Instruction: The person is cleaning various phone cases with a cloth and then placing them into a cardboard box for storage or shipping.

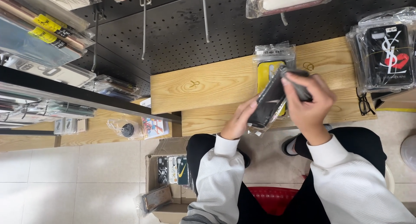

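Observation:
My left hand (pixel 238 120) grips the lower end of a dark phone case in a clear plastic sleeve (pixel 268 103), held tilted in front of me. My right hand (pixel 308 103) closes over its upper end, fingers wrapped around a dark grey strip at the top. Behind it a yellow phone case in a clear bag (pixel 272 64) lies on the light wooden shelf (pixel 208 83). Both arms wear white sleeves.
A black pegboard wall with metal hooks (pixel 203 29) rises behind the shelf. Stacked bagged black cases (pixel 385 55) and eyeglasses (pixel 363 103) sit at right. A cardboard box of cases (pixel 171 172) stands on the tiled floor at left. A red stool (pixel 273 198) is under me.

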